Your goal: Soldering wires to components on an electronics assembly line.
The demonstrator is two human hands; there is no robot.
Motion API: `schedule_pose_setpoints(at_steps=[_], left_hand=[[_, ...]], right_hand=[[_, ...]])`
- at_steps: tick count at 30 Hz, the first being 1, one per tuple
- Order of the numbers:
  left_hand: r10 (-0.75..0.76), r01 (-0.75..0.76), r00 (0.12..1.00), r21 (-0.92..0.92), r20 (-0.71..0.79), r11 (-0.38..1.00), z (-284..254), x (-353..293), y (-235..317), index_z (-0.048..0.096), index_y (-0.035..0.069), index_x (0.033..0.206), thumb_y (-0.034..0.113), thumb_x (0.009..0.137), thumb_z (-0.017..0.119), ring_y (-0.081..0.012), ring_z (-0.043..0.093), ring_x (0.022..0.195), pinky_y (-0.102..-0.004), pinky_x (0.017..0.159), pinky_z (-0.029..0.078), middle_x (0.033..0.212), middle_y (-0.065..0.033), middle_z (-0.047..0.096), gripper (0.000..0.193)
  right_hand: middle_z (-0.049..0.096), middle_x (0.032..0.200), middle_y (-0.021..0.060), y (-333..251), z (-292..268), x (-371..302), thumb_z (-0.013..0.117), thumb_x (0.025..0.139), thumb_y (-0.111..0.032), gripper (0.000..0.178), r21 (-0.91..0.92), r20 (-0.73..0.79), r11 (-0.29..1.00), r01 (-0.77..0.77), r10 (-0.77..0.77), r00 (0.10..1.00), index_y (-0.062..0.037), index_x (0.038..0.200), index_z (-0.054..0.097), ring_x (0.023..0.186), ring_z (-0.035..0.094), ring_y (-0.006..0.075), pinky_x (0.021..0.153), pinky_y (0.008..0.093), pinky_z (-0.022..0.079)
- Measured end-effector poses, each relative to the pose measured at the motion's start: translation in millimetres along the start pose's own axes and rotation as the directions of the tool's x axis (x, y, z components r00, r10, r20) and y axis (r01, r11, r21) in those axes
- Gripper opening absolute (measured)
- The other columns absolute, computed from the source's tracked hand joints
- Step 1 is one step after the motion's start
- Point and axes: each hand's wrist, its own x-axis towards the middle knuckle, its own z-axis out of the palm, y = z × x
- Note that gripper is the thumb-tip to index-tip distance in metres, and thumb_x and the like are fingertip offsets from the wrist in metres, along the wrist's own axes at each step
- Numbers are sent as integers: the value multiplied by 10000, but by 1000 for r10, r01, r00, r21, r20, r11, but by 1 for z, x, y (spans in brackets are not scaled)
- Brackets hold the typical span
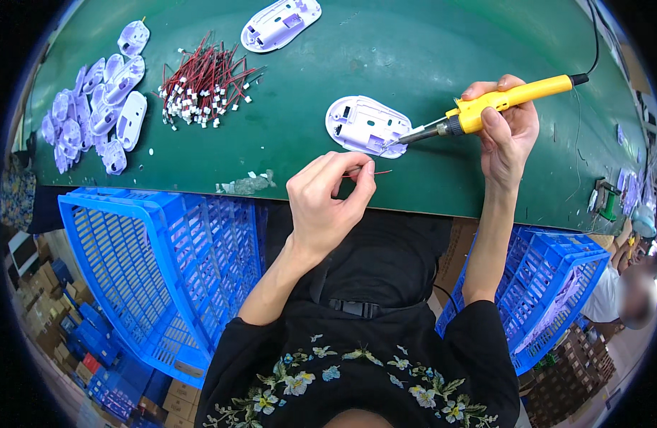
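A white oval plastic housing [357,127] lies on the green table in front of me. My right hand [512,135] grips a yellow soldering iron [542,90] pen-like. Its tip reaches the housing's right end, around some small metal contacts; whether it touches them I cannot tell. Just below the housing, my left hand [328,196] pinches a thin red wire [384,172] between thumb and forefinger. One end of the wire sticks out to the right; the rest is hidden by the fingers.
A pile of red-and-black wires with white connectors [200,100] lies left of the housing. Several white plastic shells [100,107] are heaped further left, and another shell [280,25] lies at the back. Blue crates [160,274] stand below the table edge. A person [605,294] is at far right.
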Motion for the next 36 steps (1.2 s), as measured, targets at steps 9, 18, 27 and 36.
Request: schedule_pose_setpoints(at_steps=[9,18,27,36], left_hand=[[1,0,998,20,-69,1000,3,-4,-6,689,7,841,1,816,725,-43,508,525,-210,454,334,688,-19,664,44],[23,-22,997,9,-75,1000,5,-3,-6,681,-2,834,-10,805,720,-49,508,534,-211,454,339,687,-20,658,49],[38,-37,997,16,-73,999,5,-3,-8,678,1,826,-10,801,720,-54,518,533,-214,452,343,689,-21,659,50],[38,-38,992,1,-124,999,7,-3,-8,665,40,797,-13,755,730,-94,481,479,-256,426,317,625,-11,602,94]], right_hand=[[686,982,216,1,4,0,753,827,2,412,16,8,1000,3,-4,1000,-46,1154,506,846,668,194,745,284,563],[685,987,208,-1,5,-1,768,807,27,448,4,35,1000,30,-30,999,-42,1161,502,903,682,226,817,330,574],[684,978,206,-3,4,-2,751,825,28,424,52,29,999,17,-19,999,-38,1163,504,909,682,231,813,340,574],[684,973,204,0,8,-1,750,825,34,421,-15,3,1000,27,-27,1000,-37,1162,507,904,683,218,811,330,575]])
